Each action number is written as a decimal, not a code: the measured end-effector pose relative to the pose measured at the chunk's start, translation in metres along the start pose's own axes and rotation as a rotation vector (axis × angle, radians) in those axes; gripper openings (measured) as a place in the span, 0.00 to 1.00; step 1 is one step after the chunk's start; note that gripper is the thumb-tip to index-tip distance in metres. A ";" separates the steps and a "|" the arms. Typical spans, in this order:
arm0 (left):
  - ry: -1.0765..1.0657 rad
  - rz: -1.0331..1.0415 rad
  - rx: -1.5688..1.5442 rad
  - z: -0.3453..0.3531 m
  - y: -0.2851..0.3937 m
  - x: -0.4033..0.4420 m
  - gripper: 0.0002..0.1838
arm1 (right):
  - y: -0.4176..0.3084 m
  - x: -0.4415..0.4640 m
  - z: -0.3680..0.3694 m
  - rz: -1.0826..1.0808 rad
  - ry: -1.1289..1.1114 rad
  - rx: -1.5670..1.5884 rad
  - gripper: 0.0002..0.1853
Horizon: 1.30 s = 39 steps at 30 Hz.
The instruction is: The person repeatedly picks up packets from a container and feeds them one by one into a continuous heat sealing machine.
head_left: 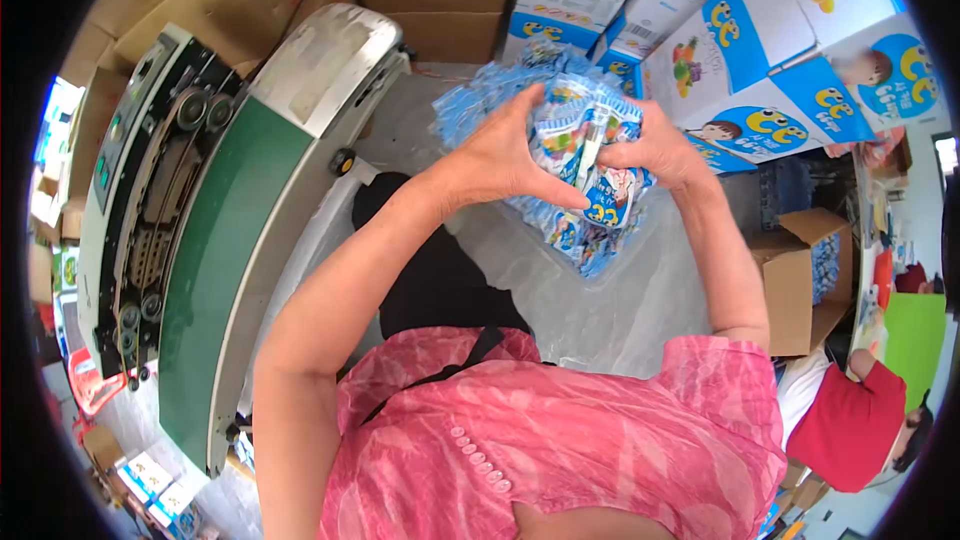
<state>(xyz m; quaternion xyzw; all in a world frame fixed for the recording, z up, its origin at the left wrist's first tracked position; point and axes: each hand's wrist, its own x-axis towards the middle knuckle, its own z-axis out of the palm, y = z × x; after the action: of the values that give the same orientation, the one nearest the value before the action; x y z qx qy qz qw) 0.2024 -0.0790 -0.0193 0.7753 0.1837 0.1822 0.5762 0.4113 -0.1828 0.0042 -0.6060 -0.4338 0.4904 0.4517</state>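
My left hand and my right hand face each other in the upper middle of the head view. Between them they grip a bunch of small blue and white printed packets, fingers and thumbs curved round its two sides. Fruit pictures and yellow lettering show on the wrappers. Behind and beneath the bunch lies a large heap of similar blue packets, reaching down to a point below my hands. The far fingertips of both hands are partly hidden by the packets.
A green conveyor belt and a machine with rollers stand at the left. Blue and white printed cartons are stacked at the upper right. An open brown box holds more packets. A person in red is at the lower right.
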 end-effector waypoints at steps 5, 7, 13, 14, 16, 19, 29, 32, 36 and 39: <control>-0.057 -0.122 -0.700 -0.019 0.007 -0.024 0.45 | -0.035 0.051 0.032 -0.053 -0.328 -0.288 0.24; -0.002 -0.145 -0.688 -0.022 0.011 -0.022 0.42 | -0.047 0.066 0.039 -0.055 -0.398 -0.439 0.23; 0.136 -0.095 -0.793 -0.016 0.015 0.003 0.28 | -0.082 0.078 0.035 -0.023 -0.324 -0.498 0.23; 0.117 -0.095 -0.794 -0.014 0.017 0.006 0.28 | -0.080 0.079 0.032 -0.029 -0.303 -0.484 0.23; 0.146 -0.112 -0.859 -0.011 0.022 0.011 0.27 | -0.080 0.078 0.026 -0.028 -0.263 -0.467 0.23; 0.165 -0.109 -0.923 -0.008 0.026 0.018 0.26 | -0.088 0.079 0.020 -0.035 -0.054 -0.551 0.26; 0.293 0.051 -1.106 -0.011 0.040 0.027 0.26 | -0.010 0.023 -0.001 -0.246 0.019 0.270 0.38; 0.212 0.128 -1.023 -0.006 0.028 0.027 0.28 | -0.015 0.025 0.008 -0.339 0.073 0.493 0.36; 0.186 0.129 -0.970 -0.001 0.025 0.022 0.31 | -0.033 0.013 0.021 -0.370 0.067 0.701 0.34; 0.177 0.110 -0.958 0.002 0.023 0.021 0.32 | -0.036 0.005 0.029 -0.368 0.098 0.696 0.33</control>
<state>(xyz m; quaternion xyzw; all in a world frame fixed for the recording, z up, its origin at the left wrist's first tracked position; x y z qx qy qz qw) 0.2230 -0.0764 0.0037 0.4132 0.0863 0.3415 0.8398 0.3804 -0.1671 0.0352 -0.3514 -0.3209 0.4898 0.7305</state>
